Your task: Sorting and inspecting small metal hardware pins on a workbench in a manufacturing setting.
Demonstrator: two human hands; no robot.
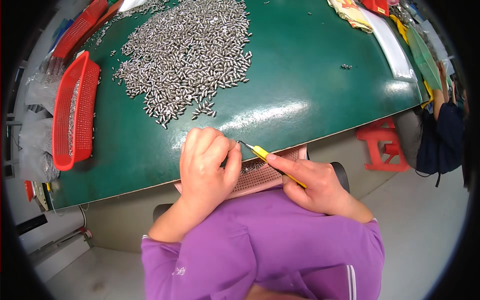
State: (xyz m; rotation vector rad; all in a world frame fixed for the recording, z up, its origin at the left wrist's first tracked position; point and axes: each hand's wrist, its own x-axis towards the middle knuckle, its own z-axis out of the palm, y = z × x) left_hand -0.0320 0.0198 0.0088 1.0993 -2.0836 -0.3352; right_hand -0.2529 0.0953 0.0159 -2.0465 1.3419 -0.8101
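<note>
A purple short-sleeved shirt (300, 240) with white trim fills the nearest part of the view. Just beyond it, partly under the table edge, a pink perforated basket (255, 185) holds small metal pieces (252, 168). Above this basket, the right hand (317, 185) is clamped around a yellow-handled tool (261, 152), forefinger laid along the handle, its slim dark tip pointing left. The left hand (205, 160) is curled closed beside the table edge, thumb and forefinger right at that tip; whether they pinch a small piece, I cannot tell. The hands are apart, with the tool's front end between them.

Past the hands, the glossy green table (290, 60) carries a broad heap of shiny, bullet-shaped metal pins (185, 50). To its left, a long red perforated basket (91, 95) contains more metal pieces, with clear plastic bags (35, 145) beyond it. On the right, a red plastic stool (380, 152) stands on the floor, near another person in dark clothing (442, 140). A second red basket (77, 35) sits at the far left.
</note>
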